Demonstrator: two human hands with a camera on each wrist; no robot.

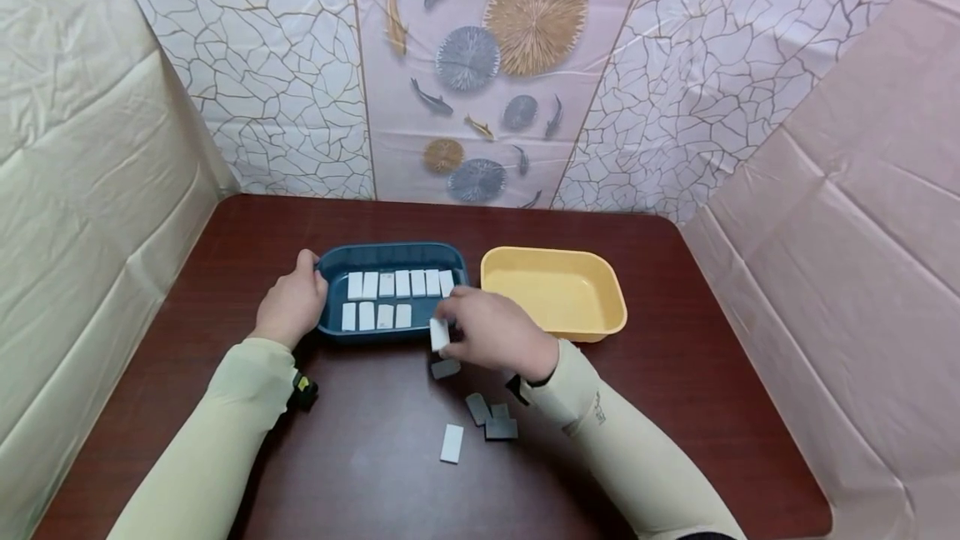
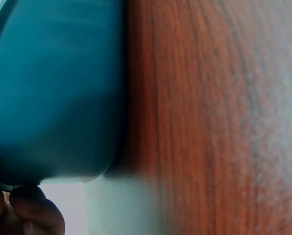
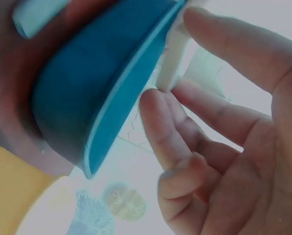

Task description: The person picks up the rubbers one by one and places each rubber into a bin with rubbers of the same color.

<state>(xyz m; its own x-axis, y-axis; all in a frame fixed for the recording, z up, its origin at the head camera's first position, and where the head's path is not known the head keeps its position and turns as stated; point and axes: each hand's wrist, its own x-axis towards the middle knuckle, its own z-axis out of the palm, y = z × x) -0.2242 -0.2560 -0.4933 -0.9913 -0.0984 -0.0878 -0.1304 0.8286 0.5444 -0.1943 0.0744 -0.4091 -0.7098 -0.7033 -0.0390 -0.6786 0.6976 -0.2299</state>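
Note:
My left hand (image 1: pixel 291 304) grips the left end of a blue tray (image 1: pixel 390 254) by its rim; in the left wrist view its fingers (image 2: pixel 40 211) curl at the tray's edge. Inside the tray, several white rectangular tiles (image 1: pixel 402 283) stand in two rows, the back row longer. My right hand (image 1: pixel 495 328) pinches one white tile (image 1: pixel 439 335) between thumb and fingers, over the tray's front right corner. The right wrist view shows that held tile (image 3: pixel 174 61) close beside the tray rim. A grey tile (image 1: pixel 446 369) lies on the table just below it.
A yellow tray (image 1: pixel 555 290) stands right of the blue one, with no tiles visible inside. Nearer on the brown table (image 1: pixel 360 457) lie a white tile (image 1: pixel 452 443) and a cluster of grey tiles (image 1: pixel 501 430). Patterned sheets (image 1: pixel 292 90) hang behind and at both sides.

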